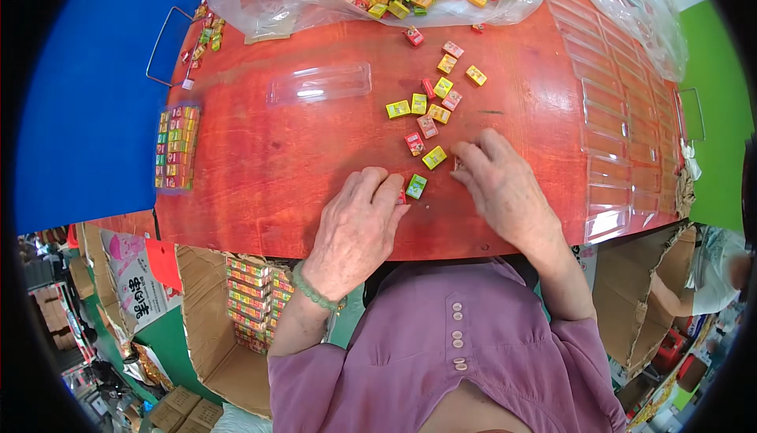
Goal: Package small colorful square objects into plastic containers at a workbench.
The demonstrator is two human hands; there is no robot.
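Note:
My left hand (356, 224) rests on the red table, thumb and fingers closed around a small red box (401, 195) that they mostly cover. Just right of its fingertips lies a small green box (416, 187). My right hand (505, 188) pinches another small box (458, 163), reddish and largely hidden by the fingers. Between the hands and a little farther off is a yellow-green box (434, 157). A red box (414, 144) and a pink box (426, 125) lie beyond it, with several more yellow, red and pink ones scattered toward the back.
A plastic bag (520, 7) heaped with small boxes lies at the far edge. An unfilled see-through tray (319, 84) sits left of centre; a filled tray (177, 147) stands at the left. Several see-through trays (623, 129) cover the right side. Below left, a carton (206, 315) holds packed boxes.

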